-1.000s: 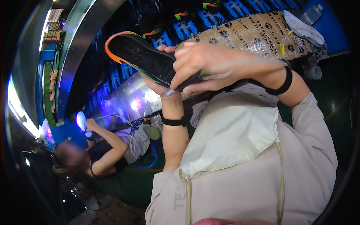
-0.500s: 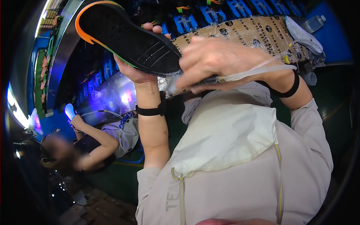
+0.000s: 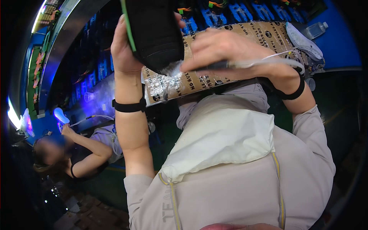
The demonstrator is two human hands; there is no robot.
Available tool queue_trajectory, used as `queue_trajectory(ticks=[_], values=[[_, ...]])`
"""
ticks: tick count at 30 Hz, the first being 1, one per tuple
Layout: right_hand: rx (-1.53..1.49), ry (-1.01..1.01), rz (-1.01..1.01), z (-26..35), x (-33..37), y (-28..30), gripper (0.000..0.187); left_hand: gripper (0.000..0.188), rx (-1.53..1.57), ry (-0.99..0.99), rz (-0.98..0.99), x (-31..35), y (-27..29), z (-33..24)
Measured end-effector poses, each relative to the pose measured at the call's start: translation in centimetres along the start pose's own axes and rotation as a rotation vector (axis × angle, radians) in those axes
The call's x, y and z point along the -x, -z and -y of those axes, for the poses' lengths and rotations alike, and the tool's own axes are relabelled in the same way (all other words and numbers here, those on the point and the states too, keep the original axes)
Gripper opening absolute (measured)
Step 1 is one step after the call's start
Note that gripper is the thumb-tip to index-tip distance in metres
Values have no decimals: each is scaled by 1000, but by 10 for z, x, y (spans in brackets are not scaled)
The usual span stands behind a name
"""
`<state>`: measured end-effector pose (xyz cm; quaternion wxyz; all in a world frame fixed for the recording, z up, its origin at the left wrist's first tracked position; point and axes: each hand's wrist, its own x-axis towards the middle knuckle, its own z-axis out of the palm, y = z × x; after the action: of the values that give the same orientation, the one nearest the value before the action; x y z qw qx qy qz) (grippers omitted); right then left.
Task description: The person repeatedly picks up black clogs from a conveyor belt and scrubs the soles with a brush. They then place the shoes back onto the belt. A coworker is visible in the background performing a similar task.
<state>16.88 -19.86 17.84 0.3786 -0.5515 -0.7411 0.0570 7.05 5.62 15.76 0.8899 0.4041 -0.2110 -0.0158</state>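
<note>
I'm gripping the black sole [image 3: 159, 34] over the cardboard-covered counter [image 3: 264, 36] with my left hand [image 3: 125, 53]; my right hand's [image 3: 222, 46] fingers are pinching a tubed brush [image 3: 211, 66]. I'm apparently brushing its edge, the next stroke calling for steadiness.

We have a co-worker [image 3: 90, 153] left of our left hand [image 3: 125, 51].
Under our right hand [image 3: 226, 48] we see printed brown cardboard [image 3: 253, 33] covered in shiny film; to its right, a white shoe sole [image 3: 304, 40] and a clear plastic bottle [image 3: 316, 30]; beyond both hands, blue racks [image 3: 241, 13]. Farther left, we spot a blue-lit shoe part [image 3: 61, 115] at the co-worker's hand [image 3: 68, 130].
</note>
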Motion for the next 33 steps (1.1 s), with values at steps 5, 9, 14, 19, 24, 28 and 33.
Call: queue_trajectory(ticks=[5,9,14,19,24,28,33], values=[[-217,-28,104,6,5,8,31,71,-263,209,-133,-10,7,-5],[35,31,87,2,4,8,28,56,-151,258,-168,-15,22,-6],[-84,-33,35,3,6,12,29,44,-118,281,-243,-26,19,-6],[-150,-73,155,-2,10,14,24,36,-231,332,-458,-19,24,7],[-255,-360,-218,-40,18,15,22,51,-86,319,-423,3,18,38],[15,-521,-423,-69,23,32,23,68,94,299,-383,25,2,66],[358,-179,-361,-69,29,-6,37,67,189,124,-440,37,-3,94]])
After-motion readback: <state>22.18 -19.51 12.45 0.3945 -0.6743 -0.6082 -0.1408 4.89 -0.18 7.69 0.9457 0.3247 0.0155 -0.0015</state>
